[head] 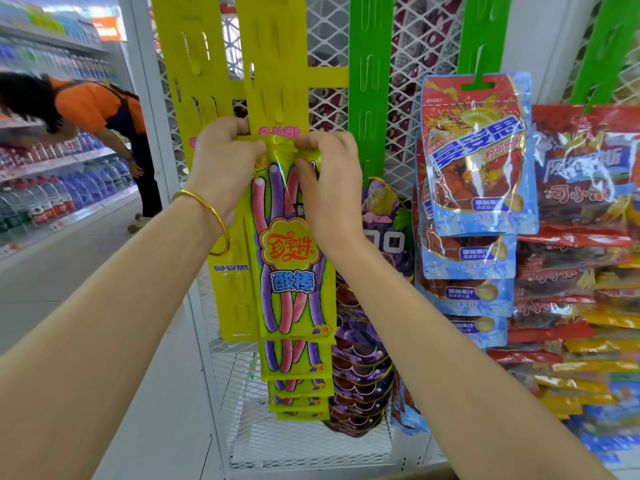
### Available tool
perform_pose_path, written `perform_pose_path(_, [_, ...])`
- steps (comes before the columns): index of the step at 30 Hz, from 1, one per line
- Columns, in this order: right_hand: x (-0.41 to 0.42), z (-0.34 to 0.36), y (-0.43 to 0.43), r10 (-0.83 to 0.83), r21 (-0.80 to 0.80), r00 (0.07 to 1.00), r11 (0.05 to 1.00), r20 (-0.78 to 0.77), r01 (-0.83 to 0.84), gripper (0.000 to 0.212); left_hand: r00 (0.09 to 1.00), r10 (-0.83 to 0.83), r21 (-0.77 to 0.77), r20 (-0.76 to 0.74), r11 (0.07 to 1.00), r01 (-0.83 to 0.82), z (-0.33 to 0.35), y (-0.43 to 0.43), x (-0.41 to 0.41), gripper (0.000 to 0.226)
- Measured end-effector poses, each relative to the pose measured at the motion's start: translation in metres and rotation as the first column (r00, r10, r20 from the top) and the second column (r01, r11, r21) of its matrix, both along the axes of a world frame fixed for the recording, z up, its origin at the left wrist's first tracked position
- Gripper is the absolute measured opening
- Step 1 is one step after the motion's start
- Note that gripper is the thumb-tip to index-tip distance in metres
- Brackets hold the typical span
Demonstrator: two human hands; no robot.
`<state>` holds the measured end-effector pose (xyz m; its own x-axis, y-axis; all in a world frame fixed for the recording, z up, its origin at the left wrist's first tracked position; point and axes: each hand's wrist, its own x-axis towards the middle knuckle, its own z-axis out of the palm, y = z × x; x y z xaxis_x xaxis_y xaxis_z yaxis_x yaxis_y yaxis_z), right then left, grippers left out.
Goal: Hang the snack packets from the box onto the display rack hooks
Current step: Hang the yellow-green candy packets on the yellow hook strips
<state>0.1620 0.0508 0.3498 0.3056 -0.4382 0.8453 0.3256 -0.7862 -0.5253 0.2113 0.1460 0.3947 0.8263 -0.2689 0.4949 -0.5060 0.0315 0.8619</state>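
A long yellow-green snack packet [289, 258] with pink and purple candy sticks printed on it hangs in front of a yellow hanging strip [273, 64] on the white mesh display rack [329, 46]. My left hand [221, 157] pinches the packet's top left corner. My right hand [329, 178] pinches its top right edge, pressing it against the strip. Several identical packets [298, 382] hang below on the same strip. The box is out of view.
A green strip [367, 81] carries purple grape packets [363, 375]. Blue-red packets [478, 161] and red packets [585, 174] hang to the right. A person in an orange shirt [100, 109] bends over bottled-water shelves [52, 188] across the aisle on the left.
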Motion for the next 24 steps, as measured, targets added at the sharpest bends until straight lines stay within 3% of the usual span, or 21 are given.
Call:
perform_pose_path(5, [0.002, -0.001, -0.001, -0.029, -0.019, 0.998, 0.999, 0.064, 0.031, 0.021, 0.998, -0.029, 0.027, 0.055, 0.999, 0.027, -0.007, 0.003, -0.001, 0.048])
perform_pose_path(9, [0.002, 0.000, 0.003, -0.016, -0.003, 0.998, 1.000, 0.056, 0.016, 0.020, 0.986, -0.026, 0.029, 0.163, 0.999, 0.022, -0.008, 0.004, 0.005, 0.024])
perform_pose_path(15, [0.000, 0.001, 0.006, -0.028, -0.015, 1.000, 1.000, -0.015, 0.028, 0.025, 0.969, -0.101, 0.036, 0.227, 0.995, 0.096, -0.011, 0.005, 0.009, 0.034])
perform_pose_path(21, [-0.001, -0.001, 0.007, -0.031, -0.052, 0.999, 0.998, -0.027, 0.030, 0.025, 0.986, -0.100, 0.030, 0.134, 0.995, 0.097, -0.011, 0.005, 0.009, 0.032])
perform_pose_path(24, [0.000, 0.000, 0.006, -0.024, -0.050, 0.999, 0.998, -0.024, 0.023, 0.026, 0.994, -0.004, -0.040, 0.106, 0.999, 0.009, -0.015, 0.001, 0.008, 0.014])
